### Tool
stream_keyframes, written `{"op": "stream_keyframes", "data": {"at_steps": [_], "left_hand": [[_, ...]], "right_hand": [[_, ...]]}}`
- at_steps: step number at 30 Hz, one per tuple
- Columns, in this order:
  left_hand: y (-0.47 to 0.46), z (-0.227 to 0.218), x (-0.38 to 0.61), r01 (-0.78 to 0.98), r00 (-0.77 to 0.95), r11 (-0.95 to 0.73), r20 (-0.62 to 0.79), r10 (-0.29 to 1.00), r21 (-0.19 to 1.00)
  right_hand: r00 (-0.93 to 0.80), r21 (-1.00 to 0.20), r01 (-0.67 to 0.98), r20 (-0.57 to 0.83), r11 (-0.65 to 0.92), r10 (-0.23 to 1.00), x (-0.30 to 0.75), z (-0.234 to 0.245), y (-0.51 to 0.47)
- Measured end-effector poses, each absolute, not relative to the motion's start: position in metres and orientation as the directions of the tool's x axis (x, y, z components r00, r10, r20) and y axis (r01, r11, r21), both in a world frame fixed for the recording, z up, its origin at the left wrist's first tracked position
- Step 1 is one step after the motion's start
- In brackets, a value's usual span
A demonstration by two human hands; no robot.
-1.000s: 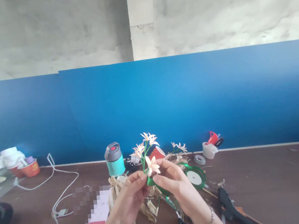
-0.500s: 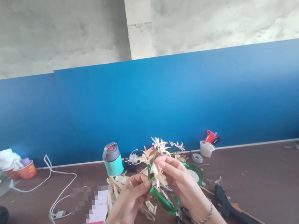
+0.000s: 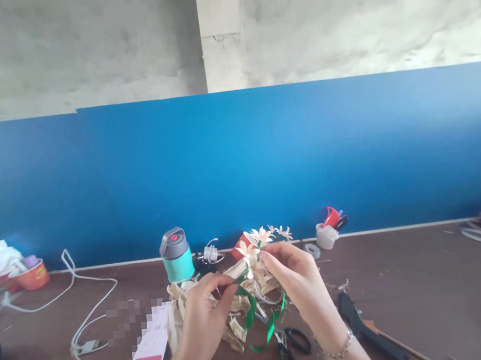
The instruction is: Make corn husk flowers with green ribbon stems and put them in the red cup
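Note:
My left hand (image 3: pixel 207 310) pinches the green stem end of a small spray of cream artificial flowers (image 3: pixel 248 255) between thumb and fingertips. On the other side, my right hand (image 3: pixel 300 275) has its fingers closed at the blossoms and upper stem; its fingertips are partly hidden. A loose green ribbon (image 3: pixel 250 312) hangs in a loop below the hands. Under it, pale dried husk-like strips (image 3: pixel 178 312) lie heaped on the table. Black-handled scissors (image 3: pixel 297 341) rest just below the ribbon, near my right wrist.
A teal lidded container (image 3: pixel 178 265) stands behind my left hand. A phone (image 3: pixel 147 348) lies at front left, beside a white cable (image 3: pixel 87 319). At right are a black tool (image 3: pixel 362 325), a tape roll (image 3: pixel 313 251) and a white cup (image 3: pixel 325 237) with pens. A blue partition (image 3: pixel 239 163) rises behind.
The flower spray has tilted from upright towards the right. My hands have spread slightly apart, and the green ribbon now hangs in a longer, open loop. The scissors show more fully.

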State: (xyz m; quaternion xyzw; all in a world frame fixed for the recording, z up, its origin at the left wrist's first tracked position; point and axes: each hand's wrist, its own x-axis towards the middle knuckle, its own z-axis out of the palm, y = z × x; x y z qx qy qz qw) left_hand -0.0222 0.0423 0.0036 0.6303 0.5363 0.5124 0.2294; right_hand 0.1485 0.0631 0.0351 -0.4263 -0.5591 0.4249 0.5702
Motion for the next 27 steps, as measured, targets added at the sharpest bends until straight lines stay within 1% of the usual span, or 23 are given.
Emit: {"op": "stream_keyframes", "data": {"at_steps": [3, 5, 7, 11, 13, 16, 20, 23, 25, 27], "left_hand": [[0.0433, 0.0005, -0.0247, 0.509, -0.053, -0.373, 0.46, 0.886, 0.776], [0.0444, -0.0004, -0.0258, 0.523, -0.031, -0.386, 0.47, 0.882, 0.76], [0.045, -0.0005, -0.0266, 0.517, -0.019, -0.395, 0.471, 0.882, 0.759], [0.0445, -0.0006, -0.0275, 0.484, -0.029, -0.426, 0.5, 0.865, 0.765], [0.0438, -0.0009, -0.0273, 0.472, -0.038, -0.436, 0.512, 0.858, 0.766], [0.0423, 0.0, -0.0257, 0.443, -0.042, -0.422, 0.489, 0.872, 0.791], [0.0403, 0.005, -0.0232, 0.326, -0.037, -0.355, 0.387, 0.921, 0.876], [0.0397, 0.0082, -0.0219, 0.174, -0.016, -0.21, 0.216, 0.976, 0.962], [0.04, 0.0084, -0.0216, 0.026, 0.014, -0.103, 0.102, 0.995, 0.994], [0.0403, 0.0071, -0.022, -0.119, 0.056, -0.013, 0.02, 0.998, 0.993]], "right_hand": [[-0.082, -0.981, -0.1, 0.174, 0.165, 0.981, 0.1497, 0.0355, 0.0664], [-0.105, -0.979, -0.162, 0.143, 0.125, 0.984, 0.1508, 0.0361, 0.0682], [-0.091, -0.972, -0.191, 0.158, 0.139, 0.983, 0.1512, 0.0369, 0.069], [-0.03, -0.969, -0.125, 0.218, 0.212, 0.976, 0.1503, 0.037, 0.0685], [-0.035, -0.972, -0.114, 0.213, 0.208, 0.976, 0.1498, 0.0364, 0.0679], [-0.05, -0.967, -0.178, 0.193, 0.181, 0.98, 0.1498, 0.0356, 0.0671], [-0.091, -0.948, -0.298, 0.149, 0.116, 0.985, 0.1517, 0.0357, 0.0667], [-0.14, -0.937, -0.335, 0.154, 0.1, 0.978, 0.1524, 0.0379, 0.0657], [-0.131, -0.938, -0.315, 0.19, 0.141, 0.973, 0.1517, 0.04, 0.0641], [-0.096, -0.936, -0.276, 0.255, 0.22, 0.962, 0.1504, 0.0411, 0.0621]]}}
